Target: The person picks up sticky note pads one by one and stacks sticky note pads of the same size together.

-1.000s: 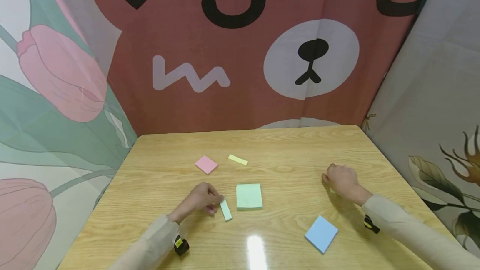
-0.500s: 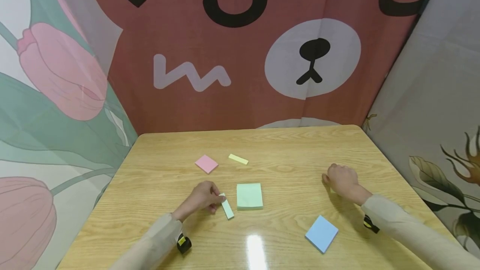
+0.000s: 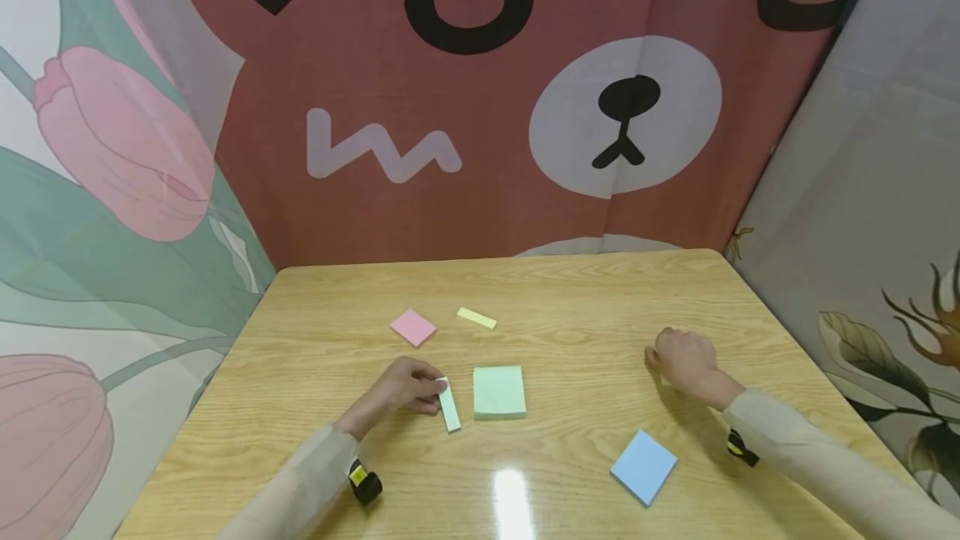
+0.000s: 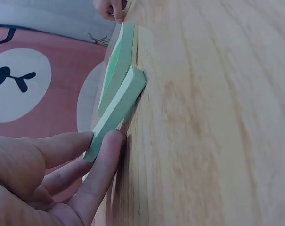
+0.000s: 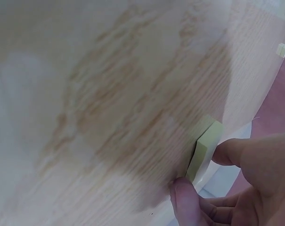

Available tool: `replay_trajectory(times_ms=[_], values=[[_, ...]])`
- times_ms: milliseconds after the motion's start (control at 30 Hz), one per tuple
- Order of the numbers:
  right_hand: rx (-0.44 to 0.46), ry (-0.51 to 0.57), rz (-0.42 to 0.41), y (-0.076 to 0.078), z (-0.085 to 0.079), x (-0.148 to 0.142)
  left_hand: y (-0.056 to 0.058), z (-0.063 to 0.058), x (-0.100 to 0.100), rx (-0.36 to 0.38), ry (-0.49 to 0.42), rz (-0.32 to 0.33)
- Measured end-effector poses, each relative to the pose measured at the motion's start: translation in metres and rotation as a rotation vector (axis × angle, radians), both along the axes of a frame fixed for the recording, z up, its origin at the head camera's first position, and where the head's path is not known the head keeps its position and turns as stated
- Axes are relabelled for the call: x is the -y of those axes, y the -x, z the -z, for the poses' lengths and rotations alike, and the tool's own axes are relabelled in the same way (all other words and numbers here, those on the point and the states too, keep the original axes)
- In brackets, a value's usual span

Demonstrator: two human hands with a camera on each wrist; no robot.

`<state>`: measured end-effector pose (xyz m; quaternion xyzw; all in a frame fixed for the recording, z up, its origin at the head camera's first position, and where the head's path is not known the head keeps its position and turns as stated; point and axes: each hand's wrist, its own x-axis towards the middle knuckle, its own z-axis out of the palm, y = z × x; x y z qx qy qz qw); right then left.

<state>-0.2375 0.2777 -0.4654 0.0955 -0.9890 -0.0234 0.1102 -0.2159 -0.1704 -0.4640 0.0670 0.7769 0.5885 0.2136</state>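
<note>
My left hand (image 3: 408,386) pinches the near-left end of a narrow pale green sticky-note pad (image 3: 450,408) between thumb and fingers. In the left wrist view the narrow pad (image 4: 116,110) slants away from the fingertips, low over the wood. Just right of it lies a square green sticky-note pad (image 3: 498,392). My right hand (image 3: 681,358), farther right, grips a small yellow sticky-note pad (image 5: 204,149) at the tabletop. From the head view that hand hides most of the yellow pad.
A pink square pad (image 3: 413,328) and a narrow yellow pad (image 3: 477,318) lie toward the back of the wooden table (image 3: 570,307). A blue square pad (image 3: 643,468) lies at the front right. Printed curtains (image 3: 480,215) hang behind and beside the table.
My left hand has shifted slightly away from me, and the narrow green pad has moved with it and swung a little. The right hand stays in place.
</note>
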Motion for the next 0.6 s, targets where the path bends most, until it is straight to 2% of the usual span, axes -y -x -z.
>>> replay_trajectory(times_ms=[267,500,600], values=[[0.0,0.025,-0.005,0.0013,0.0018,-0.0004,0.0,-0.0028,0.005,0.004,-0.033,0.005],[-0.018,0.045,-0.027,0.0014,0.0021,0.0002,0.0045,0.0033,0.0047,0.07,-0.046,-0.055],[0.0,0.063,-0.02,0.001,0.002,0.0007,0.005,0.0036,0.0046,0.069,-0.044,-0.055]])
